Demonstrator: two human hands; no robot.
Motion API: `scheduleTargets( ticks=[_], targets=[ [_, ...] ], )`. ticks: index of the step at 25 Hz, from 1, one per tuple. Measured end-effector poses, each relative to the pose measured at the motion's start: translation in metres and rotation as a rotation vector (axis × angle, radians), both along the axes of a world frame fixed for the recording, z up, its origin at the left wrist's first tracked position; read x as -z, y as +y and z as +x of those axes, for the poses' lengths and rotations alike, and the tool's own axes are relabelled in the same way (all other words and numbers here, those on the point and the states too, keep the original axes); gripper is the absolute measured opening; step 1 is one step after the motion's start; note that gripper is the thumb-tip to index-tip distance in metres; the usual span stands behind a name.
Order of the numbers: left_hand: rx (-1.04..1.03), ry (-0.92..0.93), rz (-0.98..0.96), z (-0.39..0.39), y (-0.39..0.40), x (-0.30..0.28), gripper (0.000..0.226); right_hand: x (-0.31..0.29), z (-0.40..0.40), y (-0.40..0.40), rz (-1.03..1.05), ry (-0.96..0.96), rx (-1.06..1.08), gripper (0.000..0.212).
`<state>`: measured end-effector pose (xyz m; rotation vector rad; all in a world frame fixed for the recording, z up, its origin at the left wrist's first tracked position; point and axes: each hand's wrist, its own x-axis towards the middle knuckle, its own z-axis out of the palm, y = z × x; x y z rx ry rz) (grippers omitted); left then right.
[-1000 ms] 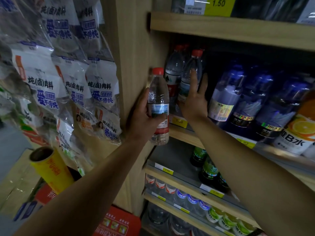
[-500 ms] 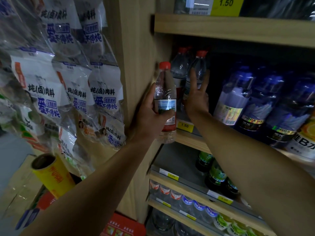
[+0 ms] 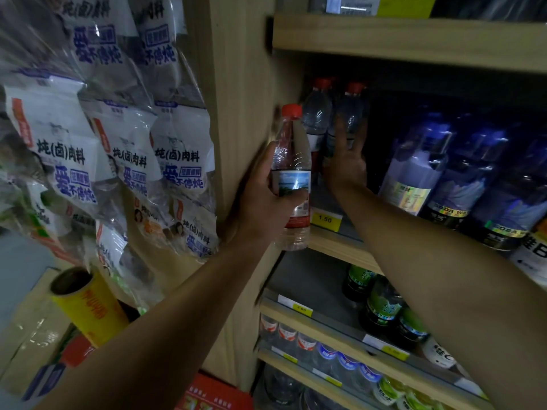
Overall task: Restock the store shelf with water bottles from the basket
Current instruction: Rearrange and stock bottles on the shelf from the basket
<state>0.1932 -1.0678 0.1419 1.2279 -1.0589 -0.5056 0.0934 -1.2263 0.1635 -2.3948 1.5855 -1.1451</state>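
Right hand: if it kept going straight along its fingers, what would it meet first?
The right hand, fingers spread, would likely meet the red-capped bottles already shelved; its fingertips seem at them already, though depth is unclear.

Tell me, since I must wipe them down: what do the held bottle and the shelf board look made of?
The bottle in the left hand looks like thin clear plastic, glossy, with ribbed walls, a red cap and a printed label. The shelf board looks like pale wood or wood-look laminate, matte, with faint grain lines.

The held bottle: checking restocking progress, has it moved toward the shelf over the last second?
Yes. The bottle in the left hand moved right, its base now overlapping the shelf edge.
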Motion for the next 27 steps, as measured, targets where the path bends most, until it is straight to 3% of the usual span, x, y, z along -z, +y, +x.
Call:
scheduleTargets(
  ticks=[5,13,21,27],
  targets=[
    [-0.007,0.012,0.017,-0.003,0.011,-0.003,0.096,-0.009,-0.005,0.02,0.1,0.009,-0.065,0.106],
    [0.03,-0.008,0.017,-0.006,0.051,-0.001,0.091,-0.014,-0.018,0.085,0.107,0.159,-0.125,0.095],
    [0.12,0.0,0.047,-0.016,0.065,-0.004,0.095,0.009,-0.086,0.17,-0.061,0.126,-0.003,0.079],
    [0.156,-0.045,-0.075,-0.052,0.046,-0.019,0.093,0.008,-0.144,0.202,-0.059,0.198,0.195,0.089]
  ],
)
